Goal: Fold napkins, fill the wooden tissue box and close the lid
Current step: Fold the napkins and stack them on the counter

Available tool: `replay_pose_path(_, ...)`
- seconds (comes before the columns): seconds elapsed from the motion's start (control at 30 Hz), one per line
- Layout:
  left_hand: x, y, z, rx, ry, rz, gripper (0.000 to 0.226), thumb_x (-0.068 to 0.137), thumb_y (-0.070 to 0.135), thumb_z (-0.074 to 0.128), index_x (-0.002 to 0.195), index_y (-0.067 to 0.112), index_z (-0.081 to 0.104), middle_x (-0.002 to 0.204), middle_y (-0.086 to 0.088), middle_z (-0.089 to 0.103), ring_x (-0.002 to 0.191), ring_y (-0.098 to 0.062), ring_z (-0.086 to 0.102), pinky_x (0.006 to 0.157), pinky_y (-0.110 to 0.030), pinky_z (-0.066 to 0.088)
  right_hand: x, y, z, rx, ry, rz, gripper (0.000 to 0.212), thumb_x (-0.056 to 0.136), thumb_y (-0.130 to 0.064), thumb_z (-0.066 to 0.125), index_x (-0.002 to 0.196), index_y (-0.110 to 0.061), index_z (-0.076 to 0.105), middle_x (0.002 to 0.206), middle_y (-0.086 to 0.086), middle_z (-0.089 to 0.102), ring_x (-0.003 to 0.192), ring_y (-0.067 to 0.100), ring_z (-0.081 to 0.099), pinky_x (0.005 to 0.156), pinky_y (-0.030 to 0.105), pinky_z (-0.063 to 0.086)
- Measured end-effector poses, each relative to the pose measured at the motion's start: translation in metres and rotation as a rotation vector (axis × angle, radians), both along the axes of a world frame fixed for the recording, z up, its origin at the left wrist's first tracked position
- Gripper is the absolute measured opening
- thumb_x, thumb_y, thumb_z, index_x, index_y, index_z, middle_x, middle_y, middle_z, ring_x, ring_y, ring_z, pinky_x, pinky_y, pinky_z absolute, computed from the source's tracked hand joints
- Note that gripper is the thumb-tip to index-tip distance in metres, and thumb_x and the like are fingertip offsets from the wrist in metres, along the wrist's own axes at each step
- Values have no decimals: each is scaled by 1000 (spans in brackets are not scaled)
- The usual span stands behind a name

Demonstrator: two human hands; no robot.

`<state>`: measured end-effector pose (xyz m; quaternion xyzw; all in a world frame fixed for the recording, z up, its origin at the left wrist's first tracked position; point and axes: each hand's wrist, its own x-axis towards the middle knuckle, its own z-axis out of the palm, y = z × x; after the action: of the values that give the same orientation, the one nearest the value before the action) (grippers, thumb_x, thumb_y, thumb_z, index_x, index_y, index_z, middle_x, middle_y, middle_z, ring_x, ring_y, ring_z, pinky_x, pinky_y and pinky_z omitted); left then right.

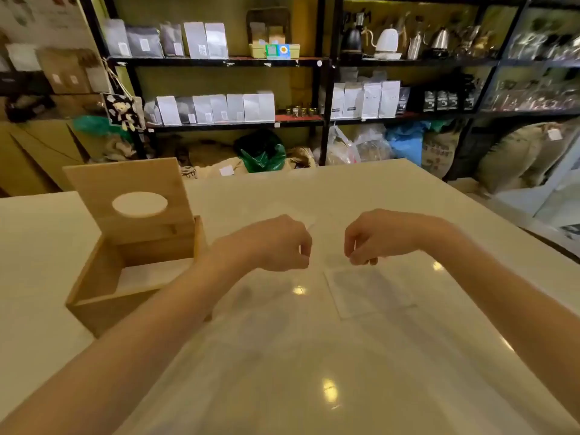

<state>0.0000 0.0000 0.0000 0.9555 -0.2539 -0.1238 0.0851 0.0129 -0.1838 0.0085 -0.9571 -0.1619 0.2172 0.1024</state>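
Cream counter (pixel 408 196) before us; our left hand (pixel 276 243) and right hand (pixel 373 237) each pinch napkin (pixel 317 243) edge; wooden tissue box (pixel 125 277) left, lid (pixel 131 199) raised.

Two bare forearms are seen, one from each lower corner of the view. No sleeves are worn as far up as the arms can be followed. The left hand (pixel 276 243) and the right hand (pixel 373 235) are uncovered. The fingers (pixel 356 257) are slim, with short nails; finer detail is blurred.
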Motion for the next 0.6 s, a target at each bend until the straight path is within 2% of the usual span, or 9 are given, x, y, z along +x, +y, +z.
replay_pose_path(0.1,0,-14,-14,-4,14,-10,24,88,23,50,106,15,65,92,2,56,82,-14,50,75,-28,44,-3,-13,-11,26,-64,-59,17,82,-20,65,97,-12,65,70,-9,56,68,10,56,62,21,43)
replay_pose_path(0.2,1,-30,-25,-27,-8,-22,27,89,27,51,111,16,61,107,-2,62,92,-17,54,81,-30,46,-7,-26,-24,16,-120,-92,21,81,-18,65,102,-14,65,83,-5,54,82,15,53,72,25,44)
replay_pose_path(0.3,6,-40,-36,-25,-35,-18,32,89,32,51,117,17,56,116,-3,58,98,-17,51,84,-30,43,-11,-38,-33,21,-145,-136,23,80,-14,62,103,-15,64,93,-1,55,85,17,53,78,31,47)
replay_pose_path(0.5,8,-49,-49,7,-65,24,33,87,31,52,118,17,53,118,-5,52,104,-23,51,87,-34,45,-15,-52,-44,43,-177,-146,28,83,-18,61,110,-15,60,107,3,56,92,20,52,87,37,47)
replay_pose_path(0.6,8,-52,-49,-6,-38,44,31,87,29,54,116,17,53,117,-5,53,102,-22,51,88,-35,45,-14,-54,-45,65,-175,-119,27,84,-19,61,111,-15,61,99,0,55,89,17,50,85,34,45)
